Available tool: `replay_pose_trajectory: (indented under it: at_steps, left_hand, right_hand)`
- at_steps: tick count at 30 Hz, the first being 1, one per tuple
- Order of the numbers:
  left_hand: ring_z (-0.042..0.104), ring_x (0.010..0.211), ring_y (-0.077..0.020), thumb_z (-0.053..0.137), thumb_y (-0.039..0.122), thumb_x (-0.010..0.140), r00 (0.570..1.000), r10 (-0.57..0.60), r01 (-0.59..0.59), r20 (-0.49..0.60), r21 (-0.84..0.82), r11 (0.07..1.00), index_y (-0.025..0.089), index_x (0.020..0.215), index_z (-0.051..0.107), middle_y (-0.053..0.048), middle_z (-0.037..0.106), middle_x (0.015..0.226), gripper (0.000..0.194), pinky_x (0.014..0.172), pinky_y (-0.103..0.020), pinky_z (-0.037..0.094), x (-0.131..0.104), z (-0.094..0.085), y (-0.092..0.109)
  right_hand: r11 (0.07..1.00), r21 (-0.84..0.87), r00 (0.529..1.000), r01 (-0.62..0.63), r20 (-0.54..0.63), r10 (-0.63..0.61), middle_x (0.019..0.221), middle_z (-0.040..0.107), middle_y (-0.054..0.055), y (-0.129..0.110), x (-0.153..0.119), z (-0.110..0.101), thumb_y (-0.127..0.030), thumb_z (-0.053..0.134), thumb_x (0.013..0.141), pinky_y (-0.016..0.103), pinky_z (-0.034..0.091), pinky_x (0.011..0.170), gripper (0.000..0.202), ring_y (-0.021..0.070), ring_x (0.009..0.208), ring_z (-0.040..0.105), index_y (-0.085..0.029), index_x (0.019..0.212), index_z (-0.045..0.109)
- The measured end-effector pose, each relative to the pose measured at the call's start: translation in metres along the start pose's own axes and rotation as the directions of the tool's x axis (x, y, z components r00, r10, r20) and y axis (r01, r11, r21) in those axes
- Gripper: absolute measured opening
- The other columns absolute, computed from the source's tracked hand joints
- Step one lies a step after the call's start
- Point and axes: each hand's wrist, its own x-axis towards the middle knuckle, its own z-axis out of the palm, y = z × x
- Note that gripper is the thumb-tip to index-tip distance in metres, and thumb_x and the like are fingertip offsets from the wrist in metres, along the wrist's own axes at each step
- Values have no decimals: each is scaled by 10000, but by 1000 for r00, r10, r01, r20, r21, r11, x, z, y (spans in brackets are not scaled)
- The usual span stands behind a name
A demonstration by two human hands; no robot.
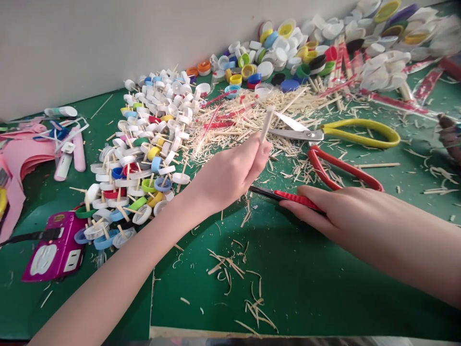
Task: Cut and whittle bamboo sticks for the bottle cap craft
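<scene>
My left hand is closed round a pale wooden stick, whose end stands up above the fist. In my right hand is a knife with a red and black handle, gripped between thumb and fingers. Its dark blade points left and reaches just under my left hand; whether it touches the stick is hidden. Thin wood shavings lie on the green table below. Yellow-and-red-handled scissors lie open just beyond both hands.
Plastic caps with sticks through them are heaped at left. A larger pile of shavings and loose bottle caps lie at the back. A purple box with a black strap and pink strips are at far left.
</scene>
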Motion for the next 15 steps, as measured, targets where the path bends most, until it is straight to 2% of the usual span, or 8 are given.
replay_pose_trajectory:
  at_steps: [3, 9, 15]
  left_hand:
    - [575, 550, -105, 196, 296, 1014, 1000, 10, -10, 7, -14, 1000, 168, 1084, 568, -57, 665, 783, 399, 518, -236, 434, 0, 1, 1]
    - [594, 561, -112, 196, 318, 1014, 1000, 13, -13, 0, -9, 1000, 165, 1065, 572, -54, 655, 755, 409, 505, -238, 430, 1, 1, 3]
    - [623, 599, -127, 187, 345, 1013, 1000, 3, -3, 31, 14, 1000, 184, 1092, 556, -49, 647, 745, 410, 498, -245, 436, 0, -2, 5]
  right_hand:
    - [999, -26, 995, -40, 95, 42, 546, 495, 14, -5, 1, -1, -634, -53, 921, 312, 266, 463, 698, 211, 488, 563, -216, 762, 484]
    - [996, -91, 999, -25, 44, 29, 519, 464, 15, -14, 4, -5, -580, -55, 947, 295, 160, 461, 690, 193, 475, 521, -197, 781, 495]
    - [999, -8, 992, 51, 118, -50, 563, 514, 32, -4, 1, -5, -576, -97, 933, 303, 167, 450, 720, 198, 464, 530, -202, 802, 505]
